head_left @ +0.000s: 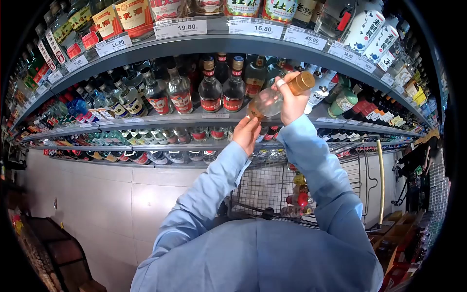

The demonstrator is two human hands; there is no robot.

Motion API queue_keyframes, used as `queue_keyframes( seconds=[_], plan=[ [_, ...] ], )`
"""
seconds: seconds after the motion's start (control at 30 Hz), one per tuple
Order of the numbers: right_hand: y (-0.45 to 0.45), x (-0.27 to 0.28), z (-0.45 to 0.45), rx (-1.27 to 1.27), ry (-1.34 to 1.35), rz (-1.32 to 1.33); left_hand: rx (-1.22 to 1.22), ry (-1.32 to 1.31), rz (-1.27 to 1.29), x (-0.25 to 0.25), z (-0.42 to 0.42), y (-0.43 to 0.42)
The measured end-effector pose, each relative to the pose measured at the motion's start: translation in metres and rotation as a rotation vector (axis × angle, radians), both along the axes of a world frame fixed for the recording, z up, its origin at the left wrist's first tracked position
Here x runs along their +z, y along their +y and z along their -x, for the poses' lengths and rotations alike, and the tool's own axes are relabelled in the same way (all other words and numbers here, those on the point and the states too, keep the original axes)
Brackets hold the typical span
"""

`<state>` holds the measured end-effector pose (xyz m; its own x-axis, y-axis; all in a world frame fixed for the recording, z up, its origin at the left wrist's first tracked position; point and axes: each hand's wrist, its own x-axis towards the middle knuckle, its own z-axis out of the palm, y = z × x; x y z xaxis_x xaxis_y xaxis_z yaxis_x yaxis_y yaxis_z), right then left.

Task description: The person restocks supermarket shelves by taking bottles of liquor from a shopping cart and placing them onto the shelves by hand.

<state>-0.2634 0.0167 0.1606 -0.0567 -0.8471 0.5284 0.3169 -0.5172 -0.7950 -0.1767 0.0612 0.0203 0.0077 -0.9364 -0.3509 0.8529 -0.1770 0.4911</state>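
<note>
Slanting between the hands (293, 101) is a clear, gold-capped bottle (270, 101).

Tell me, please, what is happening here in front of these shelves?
A person in blue sleeves holds a clear bottle with a gold cap, tilted, before shelves of other bottles. The right hand grips it just below the cap, and the left hand touches its lower end. Below the arms is a wire cart with several items inside.

A clear bottle (270, 100) is held tilted, gold cap (303, 82) uppermost.
</note>
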Motion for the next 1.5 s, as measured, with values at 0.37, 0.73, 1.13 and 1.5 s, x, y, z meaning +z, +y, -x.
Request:
queue_keyframes(
  seconds=[0.37, 0.73, 1.13, 1.5],
  plan=[
    [-0.038, -0.022, -0.030, -0.057, 0.136, 0.033, 0.049, 0.090, 0.058, -0.009, -0.011, -0.008],
    [-0.021, -0.013, -0.023, -0.089, 0.197, 0.040, -0.025, 0.172, 0.074, -0.005, -0.015, -0.005],
    [0.118, 0.168, 0.034, 0.089, 0.330, 0.753, -0.121, 0.076, 0.837, 0.175, 0.022, 0.041],
    [0.064, 0.246, 0.050, -0.089, 0.179, 0.869, 0.721, -1.395, 1.178, 0.276, 0.039, -0.038]
  ],
)
